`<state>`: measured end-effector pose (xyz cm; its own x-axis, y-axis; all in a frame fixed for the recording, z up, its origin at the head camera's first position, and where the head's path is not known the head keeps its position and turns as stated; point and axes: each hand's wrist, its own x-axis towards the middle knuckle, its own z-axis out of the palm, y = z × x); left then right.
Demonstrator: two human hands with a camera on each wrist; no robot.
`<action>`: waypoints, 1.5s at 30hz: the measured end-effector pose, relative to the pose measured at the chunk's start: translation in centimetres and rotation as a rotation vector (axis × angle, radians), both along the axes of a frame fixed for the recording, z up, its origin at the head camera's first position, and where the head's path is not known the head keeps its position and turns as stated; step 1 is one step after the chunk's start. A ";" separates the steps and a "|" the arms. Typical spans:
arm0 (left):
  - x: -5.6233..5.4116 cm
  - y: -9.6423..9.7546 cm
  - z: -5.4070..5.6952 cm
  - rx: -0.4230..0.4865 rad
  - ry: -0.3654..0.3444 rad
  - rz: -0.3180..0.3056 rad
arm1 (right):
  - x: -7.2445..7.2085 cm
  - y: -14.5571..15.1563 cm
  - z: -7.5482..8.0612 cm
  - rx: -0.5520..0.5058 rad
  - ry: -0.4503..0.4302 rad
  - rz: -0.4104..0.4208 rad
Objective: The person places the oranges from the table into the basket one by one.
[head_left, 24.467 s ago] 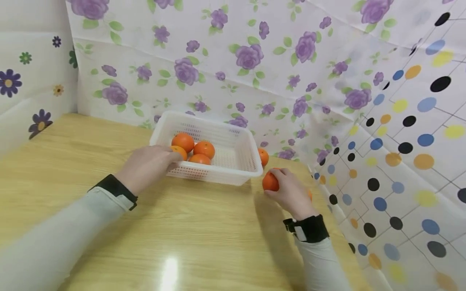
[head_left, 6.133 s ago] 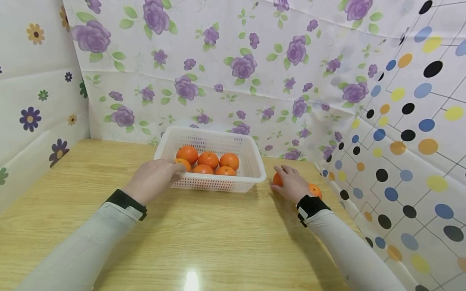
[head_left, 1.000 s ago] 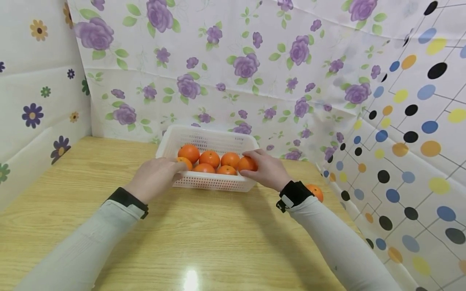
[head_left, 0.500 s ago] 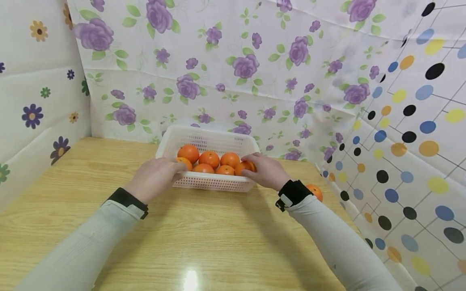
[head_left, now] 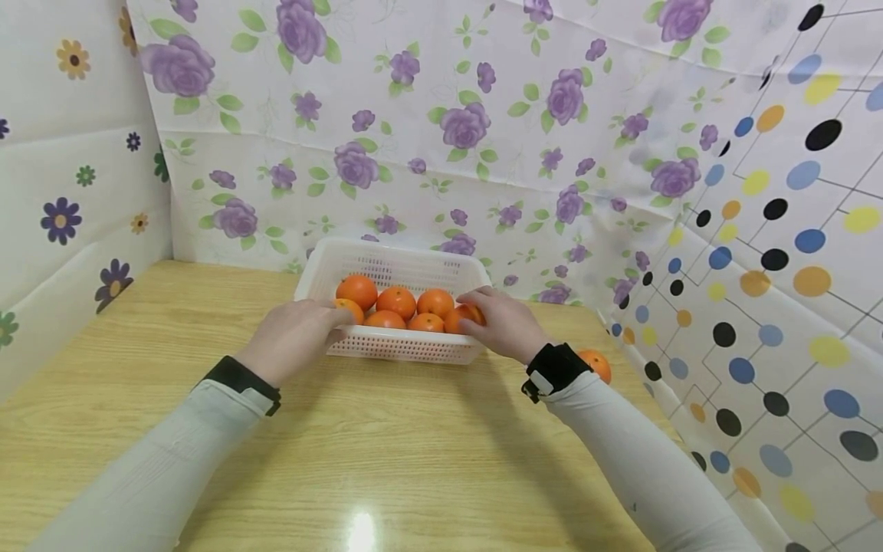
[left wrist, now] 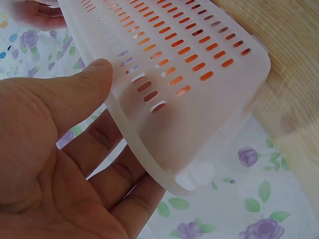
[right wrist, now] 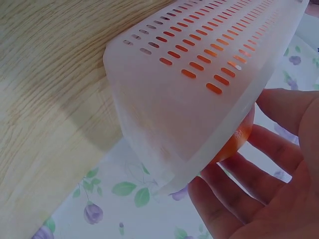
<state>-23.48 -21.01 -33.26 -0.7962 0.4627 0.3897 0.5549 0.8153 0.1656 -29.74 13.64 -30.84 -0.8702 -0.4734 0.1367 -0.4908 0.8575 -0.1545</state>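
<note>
A white perforated plastic basket [head_left: 407, 349] stands on the table, with several oranges [head_left: 396, 303] in two rows inside. At its front left corner my left hand [head_left: 290, 337] grips the rim; in the left wrist view the thumb lies on the outer side of the basket wall [left wrist: 199, 119] and the fingers go behind the rim. My right hand [head_left: 509, 322] reaches over the right end and holds an orange [head_left: 458, 317] low in the basket's front right corner. The right wrist view shows the fingers [right wrist: 239, 181] round that orange [right wrist: 238, 142], partly hidden by the wall.
One more orange [head_left: 596, 366] lies on the wooden table [head_left: 386, 445] right of the basket, partly behind my right wrist. A flowered sheet [head_left: 414, 153] hangs close behind the basket, and a dotted sheet [head_left: 766, 322] bounds the right side.
Over the last second the right hand has lowered its orange into the basket's front right corner. Earlier the basket held fewer oranges and more lay at the right. The left hand stays on the rim.
</note>
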 end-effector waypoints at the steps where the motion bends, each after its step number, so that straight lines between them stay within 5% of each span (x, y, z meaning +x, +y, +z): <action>1: 0.0 0.0 0.0 -0.001 -0.001 0.001 | 0.0 0.0 0.0 -0.007 0.004 -0.003; 10: -0.2 0.1 0.0 -0.007 -0.012 0.007 | 0.1 1.5 -0.3 -0.103 0.090 -0.037; 20: -0.2 0.1 0.1 -0.013 -0.011 0.007 | 0.1 6.5 -1.4 -0.129 0.163 -0.125; 33: -0.4 -0.2 0.0 0.009 0.006 -0.013 | 0.1 12.4 -3.0 -0.126 0.119 -0.204; 45: -0.3 -0.1 -0.1 0.003 -0.007 -0.001 | 0.6 15.5 -4.4 0.001 0.060 -0.210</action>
<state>-23.76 -21.11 -33.41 -0.7986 0.4623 0.3854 0.5544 0.8143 0.1721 -29.15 29.13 -35.23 -0.9401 -0.2823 0.1911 -0.3093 0.9421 -0.1299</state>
